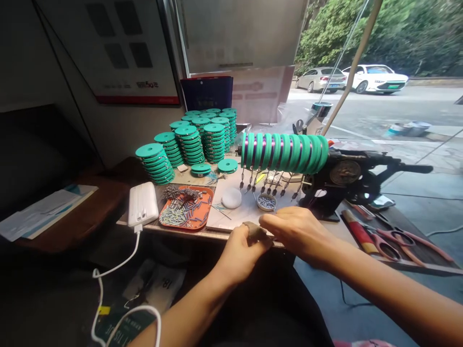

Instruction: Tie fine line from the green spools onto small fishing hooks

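Over the table's front edge my two hands are close together. My left hand (240, 250) is closed in a pinch, with a brownish cover (255, 231) around a finger. Beside it on the right, my right hand (292, 229) has its fingers curled together. Whatever lies between the fingertips is too small or hidden to name. Just beyond the hands stand a small bowl of grey beads (266, 202) and a round white pad (231, 198). Behind these, green spools (284, 149) wound with dark line sit in a row on a black winding device (343, 173), with small metal pieces hanging below.
An orange tray (203, 222) of small metal and tube-like parts stands left, near a white power bank (143, 205) with a cable. Stacked green spools (186, 144) fill the back. Scissors (392, 241) and a red-and-tan roll (358, 231) lie right.
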